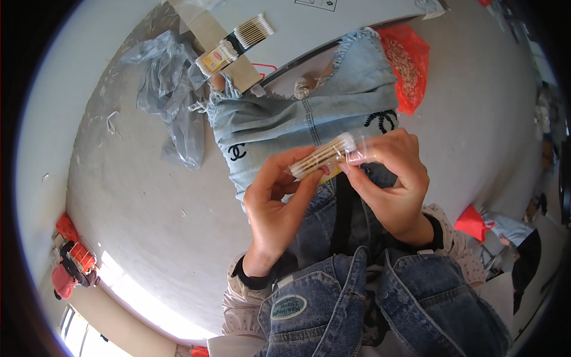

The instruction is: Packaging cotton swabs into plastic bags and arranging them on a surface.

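Note:
A bundle of cotton swabs (pixel 318 159) in a clear plastic wrapper (pixel 360 151) with a yellow label is held over my lap. My left hand (pixel 276 196) grips the left end of the bundle between thumb and fingers. At the right end, my right hand (pixel 395 178) pinches the loose clear film between thumb and forefinger, next to the white cotton tips. The swabs lie tilted, their right end higher. My right hand's other fingers are partly hidden.
Past my knees, a pale board (pixel 333 30) bears a packed swab bundle (pixel 216 58) and loose swabs in a row (pixel 254 31). A grey plastic bag (pixel 171 89) lies on the left. A red bag (pixel 405 68) of small pale pieces sits right. Another person (pixel 526 256) is far right.

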{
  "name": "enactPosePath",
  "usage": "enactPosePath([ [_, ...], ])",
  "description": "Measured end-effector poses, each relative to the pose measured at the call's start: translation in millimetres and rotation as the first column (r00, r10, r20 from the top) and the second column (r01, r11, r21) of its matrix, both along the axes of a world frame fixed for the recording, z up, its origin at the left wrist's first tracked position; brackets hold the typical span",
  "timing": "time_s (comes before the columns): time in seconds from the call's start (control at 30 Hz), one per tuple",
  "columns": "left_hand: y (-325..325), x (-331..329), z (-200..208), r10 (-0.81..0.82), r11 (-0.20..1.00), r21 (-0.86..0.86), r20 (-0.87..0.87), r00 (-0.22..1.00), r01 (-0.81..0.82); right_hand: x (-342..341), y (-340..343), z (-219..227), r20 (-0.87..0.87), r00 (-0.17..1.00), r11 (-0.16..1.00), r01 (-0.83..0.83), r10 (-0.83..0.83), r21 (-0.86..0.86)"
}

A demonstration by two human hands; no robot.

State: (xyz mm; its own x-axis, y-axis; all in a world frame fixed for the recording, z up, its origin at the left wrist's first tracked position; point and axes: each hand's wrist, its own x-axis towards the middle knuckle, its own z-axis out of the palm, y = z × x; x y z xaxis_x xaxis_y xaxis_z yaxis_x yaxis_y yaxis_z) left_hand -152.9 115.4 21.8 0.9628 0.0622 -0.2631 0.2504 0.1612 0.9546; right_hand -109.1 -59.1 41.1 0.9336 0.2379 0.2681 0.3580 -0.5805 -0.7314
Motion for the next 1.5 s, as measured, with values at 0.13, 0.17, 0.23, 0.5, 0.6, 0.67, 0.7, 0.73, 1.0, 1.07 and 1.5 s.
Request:
enactPosePath([
  [0.13, 0.9, 0.2, 0.3, -0.014, 1.0, 0.011, -0.031, 0.999, 0.015, -6.8, 0.2, 1.3, -0.141, 0.989, 0.998, 0.057, -0.053, 0.029],
  [0.17, 1.1, 0.3, 0.1, -0.022, 1.0, 0.012, -0.044, 0.999, 0.023, -6.0, 0.6, 1.3, -0.143, 0.988, 0.998, 0.056, -0.052, 0.029],
  [0.23, 1.4, 0.0, -0.7, -0.017, 1.0, 0.011, -0.047, 0.999, 0.018, -4.1, 2.1, 1.1, -0.132, 0.991, 0.999, 0.009, -0.005, 0.032],
  [0.5, 0.8, 1.3, -4.1, -0.024, 1.0, -0.017, -0.031, 0.999, 0.024, -0.3, 1.5, -0.3, -0.144, 0.989, 1.0, 0.018, -0.015, 0.019],
  [0.6, 0.4, 1.9, -3.8, -0.032, 0.999, -0.002, -0.046, 0.998, 0.032, 0.7, 2.0, -1.5, -0.095, 0.995, 1.0, 0.008, -0.006, 0.018],
  [0.67, -0.1, 2.2, -4.3, -0.024, 1.0, -0.013, -0.04, 0.999, 0.024, 0.5, 1.9, -1.5, -0.09, 0.996, 0.999, 0.014, -0.012, 0.028],
  [0.7, -0.2, 2.1, -5.2, -0.026, 1.0, -0.014, -0.041, 0.999, 0.026, 0.6, 1.4, -1.2, -0.081, 0.997, 1.0, 0.006, -0.005, 0.018],
  [0.73, -0.4, 2.0, -6.2, -0.022, 1.0, -0.005, -0.036, 0.999, 0.022, 0.6, 1.0, -1.2, -0.073, 0.997, 1.0, -0.002, 0.002, 0.007],
  [1.0, 0.3, 1.9, -3.8, -0.022, 1.0, -0.005, -0.061, 0.998, 0.021, -5.4, 1.4, -3.5, -0.166, 0.984, 0.997, 0.071, -0.067, 0.018],
  [1.07, 0.8, 2.9, -3.6, -0.028, 1.0, -0.007, -0.054, 0.998, 0.027, -5.7, 1.0, -3.9, -0.154, 0.986, 0.998, 0.064, -0.061, 0.02],
  [1.5, 3.7, 3.1, -2.7, -0.063, 0.996, -0.077, -0.132, 0.989, 0.053, -0.9, -3.8, -2.2, -0.477, 0.879, 0.921, 0.193, -0.009, 0.338],
])
